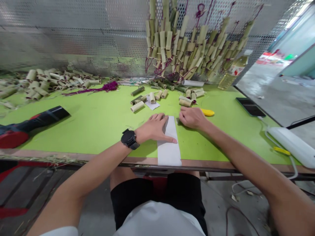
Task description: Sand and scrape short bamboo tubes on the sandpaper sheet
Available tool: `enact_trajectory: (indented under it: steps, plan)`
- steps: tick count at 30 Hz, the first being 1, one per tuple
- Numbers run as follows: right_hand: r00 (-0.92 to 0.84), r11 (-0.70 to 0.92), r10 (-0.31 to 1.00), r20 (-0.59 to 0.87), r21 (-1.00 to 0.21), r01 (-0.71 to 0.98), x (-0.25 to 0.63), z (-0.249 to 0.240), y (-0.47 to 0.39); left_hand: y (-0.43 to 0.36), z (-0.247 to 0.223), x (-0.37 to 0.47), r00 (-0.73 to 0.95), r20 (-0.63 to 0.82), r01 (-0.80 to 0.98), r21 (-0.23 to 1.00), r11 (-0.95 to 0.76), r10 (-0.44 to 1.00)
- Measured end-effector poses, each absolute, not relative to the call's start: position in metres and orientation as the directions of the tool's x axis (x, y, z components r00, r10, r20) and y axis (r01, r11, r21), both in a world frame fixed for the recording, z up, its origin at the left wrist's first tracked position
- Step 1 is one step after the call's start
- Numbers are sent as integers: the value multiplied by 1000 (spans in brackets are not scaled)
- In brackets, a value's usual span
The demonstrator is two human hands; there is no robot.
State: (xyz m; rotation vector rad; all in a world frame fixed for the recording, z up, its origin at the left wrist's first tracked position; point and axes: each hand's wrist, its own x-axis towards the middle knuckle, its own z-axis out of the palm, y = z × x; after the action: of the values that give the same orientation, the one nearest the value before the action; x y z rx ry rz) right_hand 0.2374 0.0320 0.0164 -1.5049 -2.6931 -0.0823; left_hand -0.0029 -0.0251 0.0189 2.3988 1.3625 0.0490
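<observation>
A white shirt (pixel 157 221) is closest. The left hand (pixel 155 128), fingers spread, seems to hold paper (pixel 169 154) flat. The right hand (pixel 193 117) curls beside it; I can't tell on what.

No readable text or labels.

Had a bright green table (pixel 86 131) with a brown edge (pixel 73 156), in front of a gray wall (pixel 61 32) full of tiny holes. Showed a gray floor (pixel 265 78) off to the right, with bright light (pixel 299 14) above.
</observation>
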Motion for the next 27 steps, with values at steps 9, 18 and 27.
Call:
enact_trajectory:
  steps: [9, 18, 27]
  plan:
    - [-665, 667, 745, 50, -40, 744, 211, 17, 15, -23, 13, -3, 546, -100, 793, 380, -475, 832]
    - [-257, 256, 966, -1, 97, 962, 211, 34, 0, -24, 13, -3, 536, -110, 804, 370, -466, 837]
    - [-332, 342, 940, 82, -170, 924, 205, 27, -8, -20, 9, -2, 532, -101, 808, 357, -468, 841]
